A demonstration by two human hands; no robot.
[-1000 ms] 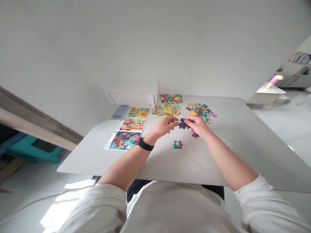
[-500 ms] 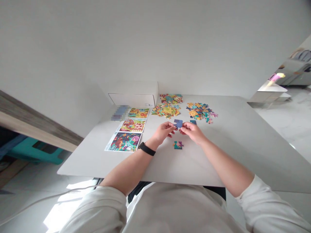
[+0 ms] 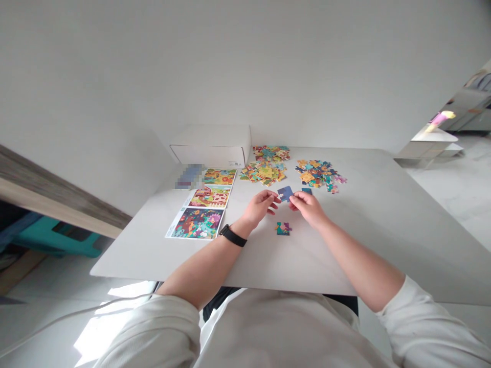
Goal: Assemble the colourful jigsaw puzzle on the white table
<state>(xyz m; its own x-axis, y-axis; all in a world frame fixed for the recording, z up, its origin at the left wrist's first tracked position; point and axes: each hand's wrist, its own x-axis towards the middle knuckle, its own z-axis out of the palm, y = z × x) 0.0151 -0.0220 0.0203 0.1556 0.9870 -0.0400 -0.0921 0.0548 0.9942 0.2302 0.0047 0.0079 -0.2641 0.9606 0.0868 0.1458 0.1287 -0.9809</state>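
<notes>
Above the table I hold a blue puzzle piece (image 3: pixel 285 193), with its plain bluish face showing. My right hand (image 3: pixel 307 207) pinches its right edge between thumb and fingers. At the opposite edge, the fingertips of my left hand (image 3: pixel 261 207) are closed on the piece's lower left side. Below my hands lies a small joined cluster of puzzle pieces (image 3: pixel 283 229) in teal, purple and dark blue. A dark blue piece (image 3: pixel 306 191) rests just beyond my right hand.
Behind my hands are a pile of orange and blue pieces (image 3: pixel 318 173), a yellow-green pile (image 3: pixel 264 174) and another pile (image 3: pixel 270 153) against the wall. Printed picture sheets (image 3: pixel 197 223) lie at left, near a white box (image 3: pixel 209 155). The white table (image 3: pixel 153 260) extends to both sides.
The blue piece has tilted and shifted slightly right between my hands. The view has moved a little; the joined cluster stays on the table.
</notes>
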